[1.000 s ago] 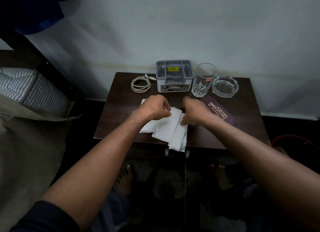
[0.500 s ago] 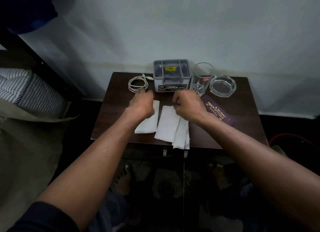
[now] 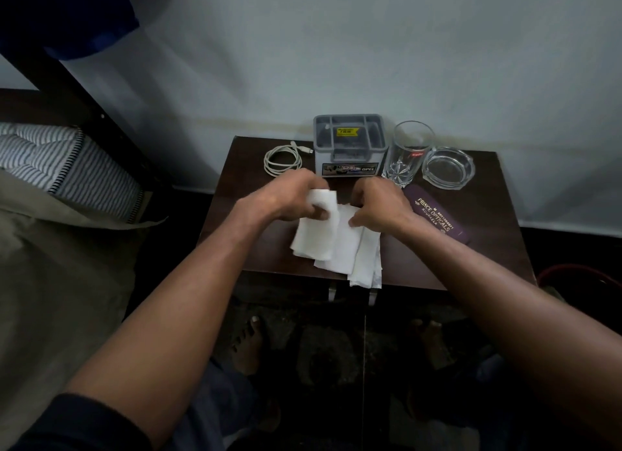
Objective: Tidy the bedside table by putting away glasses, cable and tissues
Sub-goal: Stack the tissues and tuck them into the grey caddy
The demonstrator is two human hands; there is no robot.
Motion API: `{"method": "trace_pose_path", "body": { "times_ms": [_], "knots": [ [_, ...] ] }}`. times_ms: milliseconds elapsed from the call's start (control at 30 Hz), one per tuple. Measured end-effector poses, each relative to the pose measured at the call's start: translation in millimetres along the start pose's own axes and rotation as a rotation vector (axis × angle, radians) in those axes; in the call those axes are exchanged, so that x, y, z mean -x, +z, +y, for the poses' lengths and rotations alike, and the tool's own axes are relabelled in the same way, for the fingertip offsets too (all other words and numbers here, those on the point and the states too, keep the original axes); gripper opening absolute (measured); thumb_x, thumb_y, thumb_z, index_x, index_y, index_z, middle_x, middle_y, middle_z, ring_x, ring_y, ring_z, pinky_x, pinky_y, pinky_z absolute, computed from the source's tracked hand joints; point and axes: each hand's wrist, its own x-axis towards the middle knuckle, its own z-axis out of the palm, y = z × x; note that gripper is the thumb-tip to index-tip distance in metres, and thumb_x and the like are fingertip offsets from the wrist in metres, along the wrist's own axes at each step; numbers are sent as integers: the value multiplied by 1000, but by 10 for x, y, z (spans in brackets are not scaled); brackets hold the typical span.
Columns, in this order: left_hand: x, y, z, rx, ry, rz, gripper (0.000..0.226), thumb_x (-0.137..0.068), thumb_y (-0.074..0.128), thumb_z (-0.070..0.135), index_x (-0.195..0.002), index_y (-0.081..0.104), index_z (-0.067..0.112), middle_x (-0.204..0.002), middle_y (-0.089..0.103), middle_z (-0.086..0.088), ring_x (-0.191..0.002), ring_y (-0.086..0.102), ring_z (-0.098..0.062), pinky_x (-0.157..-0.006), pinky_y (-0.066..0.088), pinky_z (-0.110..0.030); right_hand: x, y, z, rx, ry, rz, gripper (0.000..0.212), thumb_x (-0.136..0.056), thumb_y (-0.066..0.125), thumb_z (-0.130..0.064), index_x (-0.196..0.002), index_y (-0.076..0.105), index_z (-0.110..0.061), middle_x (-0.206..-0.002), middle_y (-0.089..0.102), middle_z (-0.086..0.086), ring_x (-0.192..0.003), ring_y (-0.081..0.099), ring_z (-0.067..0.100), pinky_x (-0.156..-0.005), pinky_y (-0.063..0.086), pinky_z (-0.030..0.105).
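A: Take the grey organiser box (image 3: 349,148) at the back of the bedside table (image 3: 498,248) as the anchor. Where are the tissues?

B: The white tissues (image 3: 340,248) lie in front of the box, in an overlapping pile that reaches the table's front edge, one corner hanging slightly over it.

A: And the hands?

B: Both are in front of the box, on the pile. The left hand (image 3: 296,198) has its fingers curled tight around the far end of one tissue, lifting and folding that end up. The right hand (image 3: 380,205) rests on the pile's far right part, fingers bent and thumb pressing the paper; whether it actually pinches a sheet, I cannot tell.

A: The cable?

B: The white cable (image 3: 282,159) sits coiled just left of the box, plug end pointing toward it.

A: Glasses?

B: A purple spectacle case (image 3: 437,216) lies to the right and in front of the box, partly under the right wrist. A clear drinking glass (image 3: 405,154) stands upright just right of the box, and a glass ashtray (image 3: 449,168) beyond that.
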Motion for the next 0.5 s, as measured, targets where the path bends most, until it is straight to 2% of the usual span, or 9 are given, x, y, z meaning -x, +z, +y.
{"method": "trace_pose_path", "body": {
  "times_ms": [100,167,233,333,400,433,500],
  "knots": [
    [21,41,115,90,107,-67,25,-91,81,13,-111,74,25,-115,73,3,-108,67,-19,-92,56,-38,-26,2,26,-87,59,-21,46,-68,94,-15,-110,74,-16,-109,75,4,-101,68,26,-76,49,31],
    [-17,129,133,26,119,-93,32,-91,80,9,-116,71,28,-122,68,4,-111,64,-19,-92,54,-37,-32,4,37,-127,80,-38,44,-69,94,-11,-110,77,-15,-107,75,3,-104,70,25,-77,49,30],
    [-48,214,128,-38,95,-98,39,-88,81,8,-118,68,30,-124,66,2,-111,63,-23,-90,55,-39,-37,-3,37,-199,90,-30,37,-72,90,-3,-105,80,-15,-99,77,2,-103,73,24,-80,56,32],
    [-75,286,158,-141,53,-38,50,-84,86,17,-124,63,34,-128,67,2,-114,64,-25,-92,57,-47,-28,-38,18,-297,82,31,28,-77,76,6,-94,80,-16,-85,76,0,-93,75,24,-83,64,42],
    [-83,321,195,-187,38,12,56,-83,87,22,-129,59,33,-132,67,1,-119,64,-27,-92,56,-46,-15,-80,11,-330,60,48,25,-80,70,6,-90,78,-16,-74,69,-5,-81,72,20,-83,64,45],
    [-93,341,211,-206,34,27,58,-83,87,23,-132,57,32,-134,66,0,-120,64,-28,-92,55,-45,-9,-100,12,-343,57,45,26,-80,70,6,-90,76,-17,-73,67,-5,-80,71,20,-83,64,45],
    [-110,377,232,-240,27,33,63,-82,88,25,-135,54,29,-135,66,-3,-120,64,-29,-88,53,-43,-14,-121,38,-298,63,9,27,-76,79,2,-95,75,-18,-83,70,-2,-90,71,24,-81,61,40]
  ]
}}
